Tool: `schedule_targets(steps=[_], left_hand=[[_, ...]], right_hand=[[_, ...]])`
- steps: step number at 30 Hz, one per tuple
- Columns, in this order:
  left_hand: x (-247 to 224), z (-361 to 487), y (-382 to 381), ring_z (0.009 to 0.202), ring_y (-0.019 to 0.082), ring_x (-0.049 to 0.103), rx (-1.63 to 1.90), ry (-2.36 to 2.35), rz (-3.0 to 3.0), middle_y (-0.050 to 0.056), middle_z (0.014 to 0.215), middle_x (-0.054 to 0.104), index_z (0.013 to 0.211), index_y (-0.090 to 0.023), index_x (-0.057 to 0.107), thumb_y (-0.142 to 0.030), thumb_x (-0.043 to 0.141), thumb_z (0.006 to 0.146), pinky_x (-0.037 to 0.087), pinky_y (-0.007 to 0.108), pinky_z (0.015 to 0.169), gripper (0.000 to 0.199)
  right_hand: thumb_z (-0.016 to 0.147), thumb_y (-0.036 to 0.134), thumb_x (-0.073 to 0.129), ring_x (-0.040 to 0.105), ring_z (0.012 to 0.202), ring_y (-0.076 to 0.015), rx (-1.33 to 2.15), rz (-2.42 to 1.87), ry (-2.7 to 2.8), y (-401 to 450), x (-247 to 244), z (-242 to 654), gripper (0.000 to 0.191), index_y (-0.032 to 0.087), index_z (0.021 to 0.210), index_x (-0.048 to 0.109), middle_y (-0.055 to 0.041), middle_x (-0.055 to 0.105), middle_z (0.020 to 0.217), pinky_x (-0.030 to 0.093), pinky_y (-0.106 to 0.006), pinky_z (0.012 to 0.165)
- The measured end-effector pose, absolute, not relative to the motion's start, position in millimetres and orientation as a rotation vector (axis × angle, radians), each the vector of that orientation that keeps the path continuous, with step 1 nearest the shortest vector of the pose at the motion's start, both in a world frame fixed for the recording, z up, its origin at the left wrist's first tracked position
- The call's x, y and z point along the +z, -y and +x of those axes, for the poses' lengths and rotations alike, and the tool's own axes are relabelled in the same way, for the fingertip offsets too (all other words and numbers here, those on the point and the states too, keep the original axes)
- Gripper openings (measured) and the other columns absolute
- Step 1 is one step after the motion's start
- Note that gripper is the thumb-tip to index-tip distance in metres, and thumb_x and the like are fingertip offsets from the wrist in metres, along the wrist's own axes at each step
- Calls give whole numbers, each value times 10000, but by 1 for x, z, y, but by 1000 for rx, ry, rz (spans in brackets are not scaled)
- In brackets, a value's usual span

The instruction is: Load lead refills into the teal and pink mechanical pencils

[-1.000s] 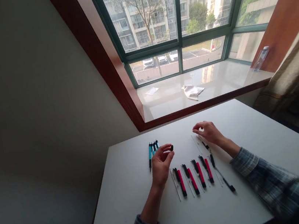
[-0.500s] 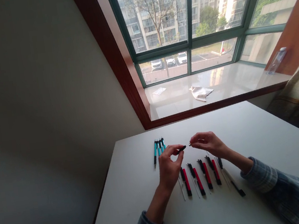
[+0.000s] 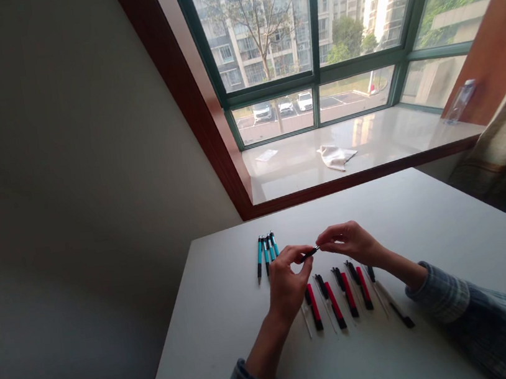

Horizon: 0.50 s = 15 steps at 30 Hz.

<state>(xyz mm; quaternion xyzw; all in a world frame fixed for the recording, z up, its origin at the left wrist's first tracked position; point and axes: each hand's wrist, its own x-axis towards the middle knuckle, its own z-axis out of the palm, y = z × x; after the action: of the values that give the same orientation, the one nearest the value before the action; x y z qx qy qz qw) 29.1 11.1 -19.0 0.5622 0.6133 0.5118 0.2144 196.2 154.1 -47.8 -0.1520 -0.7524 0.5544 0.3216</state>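
the left hand [image 3: 288, 286] and right hand [image 3: 350, 243] are raised over the counter [image 3: 379, 212], close together. the left hand pinches a small black pen part [image 3: 309, 253] between thumb and fingertips, holding it out toward the right hand, whose fingertips [image 3: 328, 235] curl in at its thin metal end [image 3: 318, 247]; from this view it is hard to be sure whether they grip it or only just touch it. held like this, the part sits between both hands, up off the counter, which would suit close handling. just left of the left hand, teal-and-black pens [image 3: 266, 255] lie side by side. nearer the person, red-and-black pen barrels [image 3: 335, 305] form a near-parallel row, with thin refills [image 3: 306, 321] beside them and a long black piece [image 3: 400, 314] at the right end. the even spacing looks meant to keep each set apart and within easy reach. beyond the counter, a white cloth [image 3: 337, 156] lies on the window sill [image 3: 397, 141].
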Motion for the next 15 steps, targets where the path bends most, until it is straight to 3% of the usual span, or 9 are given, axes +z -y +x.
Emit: schedule_targets(steps=[6,11,15], left_hand=[[-22,29,-12,861,242,674,1415,-1702,1579,55,982,766,1034,-275,801,-281,712,872,555,390,804,185],[-22,31,-13,859,248,677,1427,-1707,1555,56,977,766,1019,-279,805,-300,723,866,564,399,793,175],[-22,31,-15,892,256,705,1429,-1682,1431,67,982,777,1003,-255,811,-313,757,841,589,414,821,180]], right_hand=[[910,495,712,747,846,-224,1233,-434,2101,-155,-49,199,290,228,989,792,-51,796,911,619,-373,804],[987,476,616,685,687,-170,1020,-454,2236,-150,-44,200,278,230,997,745,-29,755,799,561,-294,647],[997,452,610,678,714,-173,917,-431,2248,-147,-38,201,256,230,985,737,-46,741,851,553,-297,652]])
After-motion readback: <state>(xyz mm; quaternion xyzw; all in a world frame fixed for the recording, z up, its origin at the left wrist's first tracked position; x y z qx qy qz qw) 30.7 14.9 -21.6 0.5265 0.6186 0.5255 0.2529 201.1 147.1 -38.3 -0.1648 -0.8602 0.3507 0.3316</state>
